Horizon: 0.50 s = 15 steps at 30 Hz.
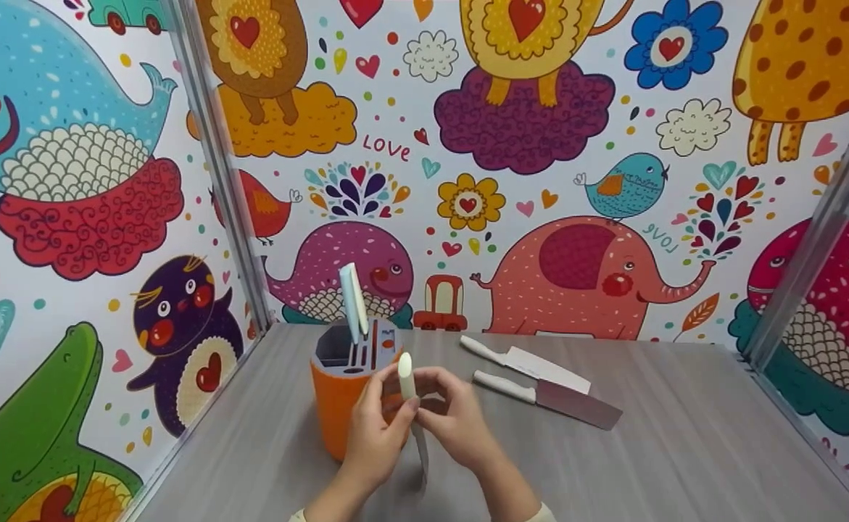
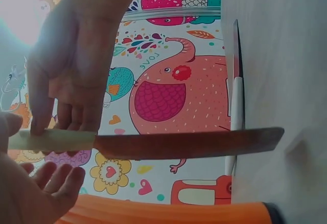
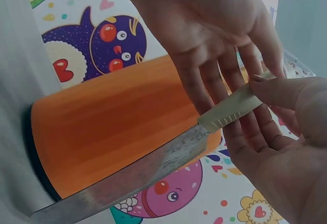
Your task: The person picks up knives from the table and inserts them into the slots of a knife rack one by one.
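A knife with a cream handle (image 1: 407, 380) is held upright, its blade (image 3: 133, 170) pointing down toward the tabletop. My left hand (image 1: 375, 435) pinches the handle from the left side. From the other side my right hand (image 1: 464, 424) grips it too, its thumb (image 3: 278, 90) pressed on the handle. The blade (image 2: 194, 144) shows in full in the left wrist view, apart from both hands. Just behind my left hand stands an orange knife block (image 1: 337, 406) with a grey slotted top. Pale blue and cream handles (image 1: 354, 301) stick up from its slots.
Two broad-bladed knives with white handles lie on the table to the right: one farther back (image 1: 547, 366), one nearer (image 1: 576, 402). The grey table (image 1: 685, 464) is bordered by cartoon-printed panels (image 1: 409, 181) at the back and sides.
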### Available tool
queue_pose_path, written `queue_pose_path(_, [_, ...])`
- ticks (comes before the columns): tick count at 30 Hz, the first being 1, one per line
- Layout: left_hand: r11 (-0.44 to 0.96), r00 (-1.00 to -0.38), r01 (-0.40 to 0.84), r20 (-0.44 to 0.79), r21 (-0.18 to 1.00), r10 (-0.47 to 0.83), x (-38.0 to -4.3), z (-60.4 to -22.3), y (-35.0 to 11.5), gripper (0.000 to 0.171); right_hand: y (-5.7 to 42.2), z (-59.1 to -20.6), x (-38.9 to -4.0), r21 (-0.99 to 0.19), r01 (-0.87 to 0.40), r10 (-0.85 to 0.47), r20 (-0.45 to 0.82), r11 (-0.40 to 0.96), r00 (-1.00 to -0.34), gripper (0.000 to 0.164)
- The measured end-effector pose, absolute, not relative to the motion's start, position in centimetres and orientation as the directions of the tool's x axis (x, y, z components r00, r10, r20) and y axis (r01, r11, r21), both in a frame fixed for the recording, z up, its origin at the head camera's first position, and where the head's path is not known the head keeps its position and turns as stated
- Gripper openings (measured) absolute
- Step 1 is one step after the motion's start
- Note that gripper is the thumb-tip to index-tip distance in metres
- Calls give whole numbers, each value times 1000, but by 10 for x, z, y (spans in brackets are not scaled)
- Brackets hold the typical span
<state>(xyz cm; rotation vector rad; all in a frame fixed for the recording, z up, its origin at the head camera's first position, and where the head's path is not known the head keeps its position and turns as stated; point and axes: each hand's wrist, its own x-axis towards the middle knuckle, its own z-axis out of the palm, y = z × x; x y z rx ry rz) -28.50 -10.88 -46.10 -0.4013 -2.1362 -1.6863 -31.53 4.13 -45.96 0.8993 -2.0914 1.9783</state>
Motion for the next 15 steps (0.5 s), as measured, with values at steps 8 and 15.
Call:
queue_pose_path(8, [272, -887, 442, 461, 855, -9, -286, -465, -107, 39, 35, -464, -314, -862, -505, -303, 493, -46, -815, 33])
queue_pose_path(15, [274, -888, 431, 458, 860, -42, -284, -464, -107, 37, 33, -467, -313, -848, -527, -277, 521, -58, -807, 33])
